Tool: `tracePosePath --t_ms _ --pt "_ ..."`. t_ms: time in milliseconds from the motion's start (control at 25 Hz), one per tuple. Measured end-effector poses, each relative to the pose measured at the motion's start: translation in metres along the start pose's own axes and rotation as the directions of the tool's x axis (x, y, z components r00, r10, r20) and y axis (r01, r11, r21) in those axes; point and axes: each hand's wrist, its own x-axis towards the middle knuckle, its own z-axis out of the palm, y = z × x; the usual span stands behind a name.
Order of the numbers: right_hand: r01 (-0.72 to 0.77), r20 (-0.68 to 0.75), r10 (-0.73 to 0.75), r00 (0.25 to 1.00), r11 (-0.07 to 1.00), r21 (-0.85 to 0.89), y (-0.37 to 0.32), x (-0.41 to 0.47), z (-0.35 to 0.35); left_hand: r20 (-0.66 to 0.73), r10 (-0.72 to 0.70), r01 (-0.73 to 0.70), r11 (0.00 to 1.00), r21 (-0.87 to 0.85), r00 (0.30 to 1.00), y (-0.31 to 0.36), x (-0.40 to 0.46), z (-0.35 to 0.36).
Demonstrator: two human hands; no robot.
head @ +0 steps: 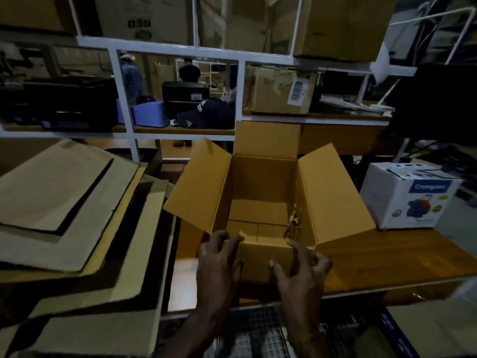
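Between left hand (219, 262), right hand (302, 271) — carton (262, 182); fingers (232, 242) curled over near rim.

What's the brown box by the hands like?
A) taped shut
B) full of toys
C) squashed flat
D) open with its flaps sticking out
D: the cardboard box has its flaps spread wide and its bare bottom shows, while the left hand and right hand grip its near edge.
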Motion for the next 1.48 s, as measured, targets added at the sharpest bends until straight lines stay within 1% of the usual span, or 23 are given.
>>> tracePosePath --t_ms 280,560,640,840,1120,1320,1480 --pt "0.111 -0.101 -0.116 0.988 0.992 -0.051 -0.068 -0.043 -0.026 -0.088 0.081 -0.089 0.992 -0.089 0.993 -0.007 -0.010 -0.074" --pt "0.231 -0.229 -0.240 0.943 0.971 -0.063 -0.137 -0.097 -0.075 -0.190 0.130 -0.161 0.974 -0.161 0.973 0.012 -0.040 -0.160" --pt "0.260 -0.255 -0.267 0.929 0.964 -0.061 -0.159 -0.115 -0.086 -0.202 0.137 -0.169 0.974 -0.153 0.970 0.014 -0.048 -0.189" --pt "0.310 -0.268 -0.302 0.915 0.951 -0.010 -0.218 -0.158 -0.098 -0.242 0.197 -0.228 0.968 -0.106 0.950 0.004 -0.063 -0.266" --pt "0.398 -0.284 -0.376 0.882 0.917 0.023 -0.308 -0.195 -0.075 -0.335 0.204 -0.244 0.966 -0.083 0.920 -0.037 -0.057 -0.358" --pt "0.465 -0.275 -0.427 0.862 0.881 0.090 -0.377 -0.212 -0.033 -0.407 0.192 -0.234 0.971 -0.054 0.893 -0.087 -0.036 -0.422" --pt "0.507 -0.289 -0.456 0.842 0.851 0.134 -0.442 -0.227 0.014 -0.455 0.209 -0.242 0.970 -0.015 0.866 -0.139 -0.013 -0.479"
